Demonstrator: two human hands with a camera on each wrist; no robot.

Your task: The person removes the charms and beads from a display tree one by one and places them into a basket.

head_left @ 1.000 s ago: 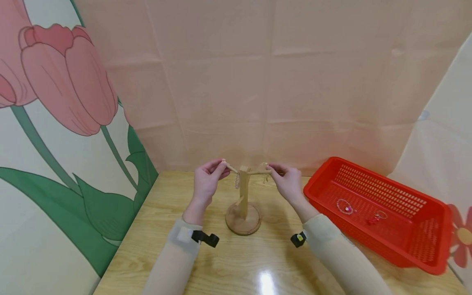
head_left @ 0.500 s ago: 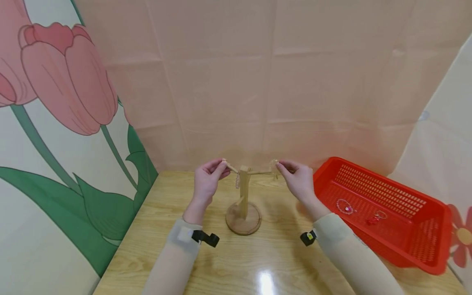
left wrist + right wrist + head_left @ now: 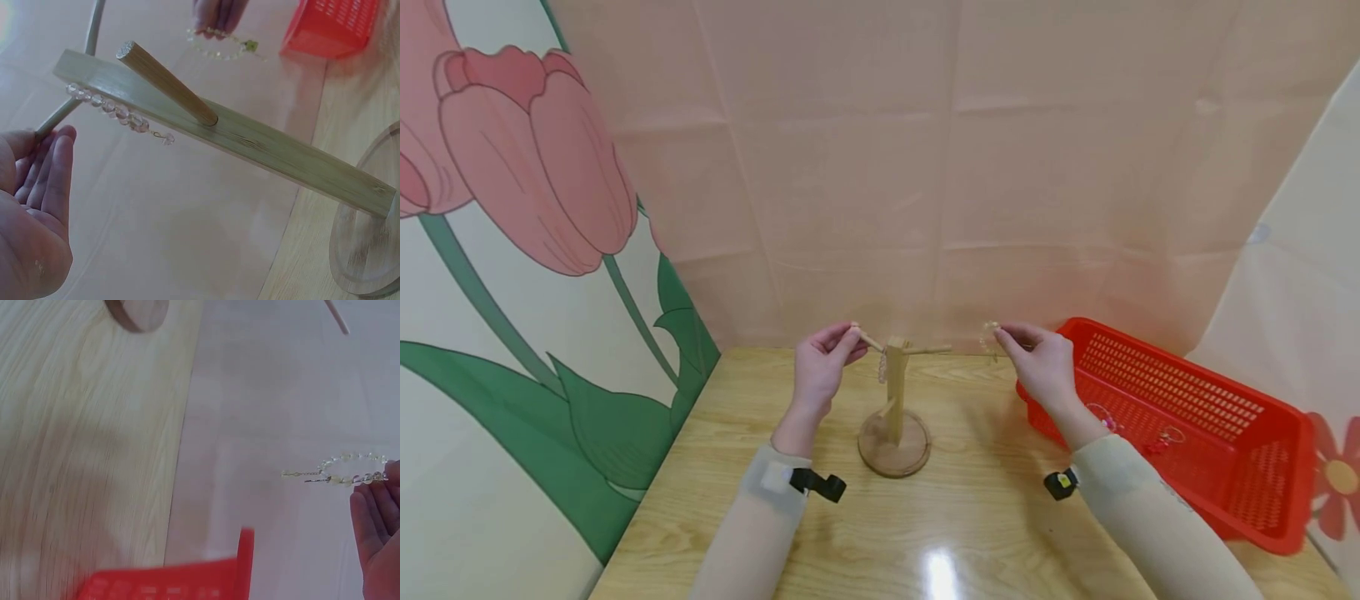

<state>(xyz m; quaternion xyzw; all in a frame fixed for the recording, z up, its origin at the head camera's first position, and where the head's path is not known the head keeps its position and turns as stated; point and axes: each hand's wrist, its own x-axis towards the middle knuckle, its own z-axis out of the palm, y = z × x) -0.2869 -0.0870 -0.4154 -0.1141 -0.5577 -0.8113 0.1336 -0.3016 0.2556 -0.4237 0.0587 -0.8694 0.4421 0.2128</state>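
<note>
A wooden stand (image 3: 896,396) with a round base and peg arms stands upright on the table. My left hand (image 3: 822,367) pinches the end of its left peg. On that peg, close to the post, hangs a pale pink bead bracelet (image 3: 115,111). My right hand (image 3: 1041,367) pinches a clear yellowish bead bracelet (image 3: 353,469) in the air, right of the stand and apart from the right peg (image 3: 928,350). A short chain and, in the left wrist view, a small green charm dangle from it.
A red plastic basket (image 3: 1277,467) stands at the right, partly behind my right forearm. Inside lie a bracelet with a pink bead (image 3: 1102,417) and one with a red charm (image 3: 1165,440). A pink backdrop (image 3: 880,167) hangs behind the wooden table (image 3: 760,392).
My right hand has moved right with the yellowish bracelet, off the right peg and toward the basket. The left hand stays on the left peg.
</note>
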